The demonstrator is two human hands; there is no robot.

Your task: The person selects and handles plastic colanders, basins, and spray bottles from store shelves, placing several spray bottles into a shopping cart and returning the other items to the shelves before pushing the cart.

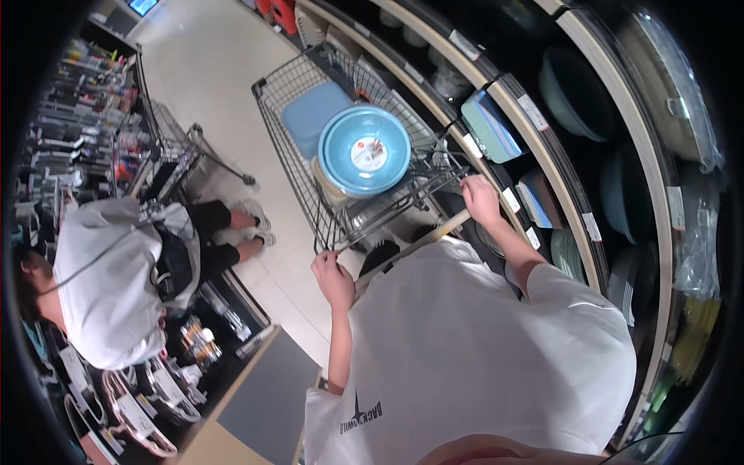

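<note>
In the head view, both of my hands are at the near end of a wire shopping cart [273, 116]. My left hand [333, 279] is closed on the cart at its left corner. At the right corner, my right hand [479, 198] is curled round it too, close to the shelf. A pale handle bar [434, 234] runs between them, against my white shirt. Inside the cart lies a round light-blue basin [341, 147] with a white label [370, 153]. A blue-grey flat-topped item [314, 108] is beside it, and a beige thing is partly hidden underneath.
Shelves [504, 81] with bowls, plates and trays curve along my right. On the left, another person [108, 271] in a white top stands by a second cart [167, 139] and racks of utensils and hangers [136, 411]. The tiled aisle [201, 46] runs ahead.
</note>
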